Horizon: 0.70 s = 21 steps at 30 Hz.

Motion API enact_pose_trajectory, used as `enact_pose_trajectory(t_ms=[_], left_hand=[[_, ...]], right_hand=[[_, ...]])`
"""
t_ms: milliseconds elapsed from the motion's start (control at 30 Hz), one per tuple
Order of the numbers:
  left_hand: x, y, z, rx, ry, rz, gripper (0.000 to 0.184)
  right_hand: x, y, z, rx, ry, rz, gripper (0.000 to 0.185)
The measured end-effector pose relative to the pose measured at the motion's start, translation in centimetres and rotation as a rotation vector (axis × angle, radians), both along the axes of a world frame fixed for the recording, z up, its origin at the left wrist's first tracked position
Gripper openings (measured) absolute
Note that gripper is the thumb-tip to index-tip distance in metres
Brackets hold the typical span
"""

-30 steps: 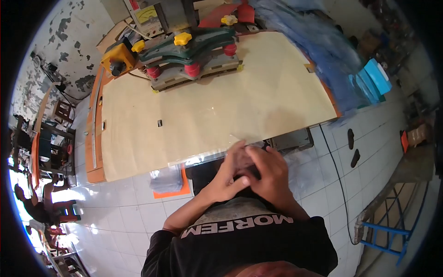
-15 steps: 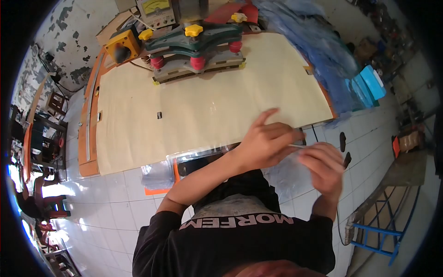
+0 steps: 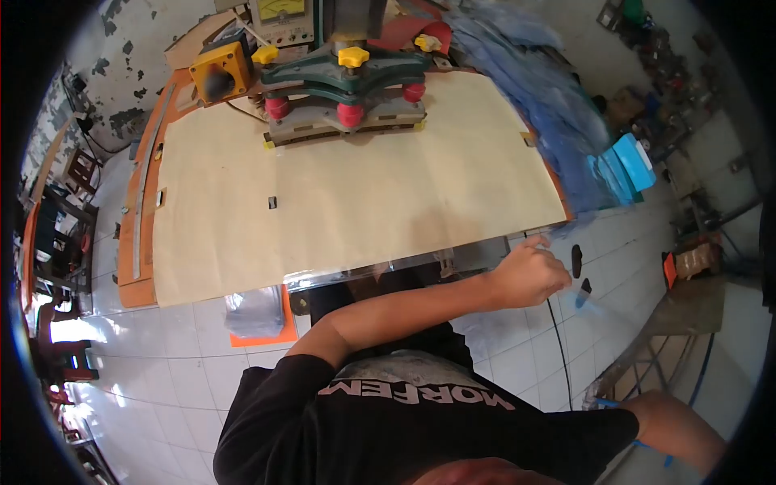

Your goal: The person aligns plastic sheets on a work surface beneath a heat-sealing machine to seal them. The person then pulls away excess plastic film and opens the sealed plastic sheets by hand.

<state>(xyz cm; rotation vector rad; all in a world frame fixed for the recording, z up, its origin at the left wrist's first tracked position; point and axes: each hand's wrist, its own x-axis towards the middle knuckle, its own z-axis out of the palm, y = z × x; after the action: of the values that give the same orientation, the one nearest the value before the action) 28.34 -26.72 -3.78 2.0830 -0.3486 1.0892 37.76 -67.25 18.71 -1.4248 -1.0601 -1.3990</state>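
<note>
My left hand (image 3: pixel 531 275) is beyond the front right edge of the table, at the end of a forearm stretched across my body. Its fingers are curled closed, and whatever they hold is too small or hidden to name. A faint, blurred translucent streak (image 3: pixel 602 309) shows just right of this hand. My right arm reaches out to the lower right, and the hand lies outside the view. The table's cream sheet (image 3: pixel 356 202) carries a small dark piece (image 3: pixel 272 203). Clear plastic (image 3: pixel 323 279) lies along its front edge.
A green press (image 3: pixel 347 81) with yellow knobs stands at the back, beside a yellow switch box (image 3: pixel 220 73). Blue plastic sheeting (image 3: pixel 558 121) hangs at the right. Plastic bags (image 3: pixel 257 311) are at the lower left, a blue metal frame (image 3: pixel 695 380) at the lower right.
My hands have separated. My left hand has moved right and closed; my right hand has swung out of view to the lower right. The view has shifted slightly.
</note>
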Motion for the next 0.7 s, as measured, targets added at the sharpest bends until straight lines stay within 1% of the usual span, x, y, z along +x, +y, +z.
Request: enact_pose_trajectory(t_ms=[33,100,233,300,333,400,533,567,600,667,700], left_hand=[[0.5,-0.7,-0.9,-0.003,-0.003,-0.01,0.001],[1.3,-1.9,-2.8,0.069,0.108,0.0,0.002],[0.5,-2.9,-6.3,0.052,0.128,-0.059,0.003],[-0.9,-2.7,-8.0,-0.005,0.103,-0.153,0.004],[-2.0,-2.4,-8.9,-0.005,0.105,-0.153,0.004],[-4.8,-0.9,-10.5,-0.094,0.17,-0.227,0.005],[-13.4,3.0,-8.1,-0.401,0.272,-0.412,0.006],[-15.5,4.0,-6.9,-0.436,0.25,-0.41,0.007],[-17.6,5.1,-5.4,-0.474,0.231,-0.405,0.007],[-21.5,7.0,-2.8,-0.551,0.182,-0.296,0.007],[-23.5,7.7,-1.8,-0.64,0.242,-0.197,0.006]], right_hand=[[0.3,-1.5,0.0,0.041,0.052,-0.055,0.026],[1.1,-4.1,-0.3,0.11,0.167,-0.139,0.026],[3.1,-7.5,-1.6,0.203,0.404,-0.233,0.029],[4.4,-8.3,-2.4,0.219,0.508,-0.254,0.03],[4.9,-8.8,-2.8,0.228,0.557,-0.262,0.03],[6.4,-9.2,-3.6,0.239,0.644,-0.266,0.032],[9.6,-8.9,-4.5,0.218,0.784,-0.254,0.034],[10.7,-8.6,-4.7,0.206,0.819,-0.25,0.035],[11.7,-8.2,-4.7,0.187,0.842,-0.244,0.036],[14.0,-7.1,-4.8,0.147,0.905,-0.224,0.037],[14.9,-6.7,-4.9,0.139,0.937,-0.214,0.038]])
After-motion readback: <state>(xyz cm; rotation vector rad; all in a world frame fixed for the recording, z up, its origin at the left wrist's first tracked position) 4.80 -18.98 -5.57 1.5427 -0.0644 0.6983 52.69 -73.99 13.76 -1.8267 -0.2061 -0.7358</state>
